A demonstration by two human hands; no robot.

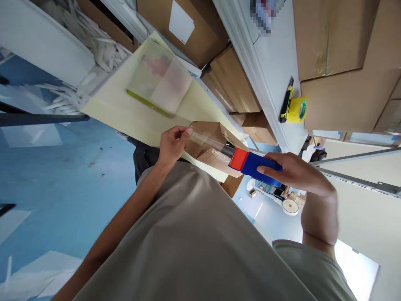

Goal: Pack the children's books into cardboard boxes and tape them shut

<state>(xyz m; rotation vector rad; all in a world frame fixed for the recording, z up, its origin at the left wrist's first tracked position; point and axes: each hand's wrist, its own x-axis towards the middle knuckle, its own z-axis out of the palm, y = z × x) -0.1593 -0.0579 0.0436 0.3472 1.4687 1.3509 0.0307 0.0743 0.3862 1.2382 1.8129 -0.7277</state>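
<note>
My right hand [290, 171] is closed around a blue and red tape dispenser [258, 167], its red end turned toward my left. From the dispenser a strip of clear packing tape [206, 141] stretches across to my left hand [173, 144]. The thumb and fingers of that hand pinch the tape's free end. Just beyond the tape, a small brown cardboard box [208, 130] lies on a pale yellow surface [109, 100]. Whether the tape touches the box I cannot tell.
On the yellow surface stands a translucent bin [159, 77] with a green edge. A shelf at the right bears a yellow tape roll [297, 109] and a utility knife [286, 100]. Large cardboard boxes [332, 37] are stacked behind. White strips [106, 50] pile up at upper left.
</note>
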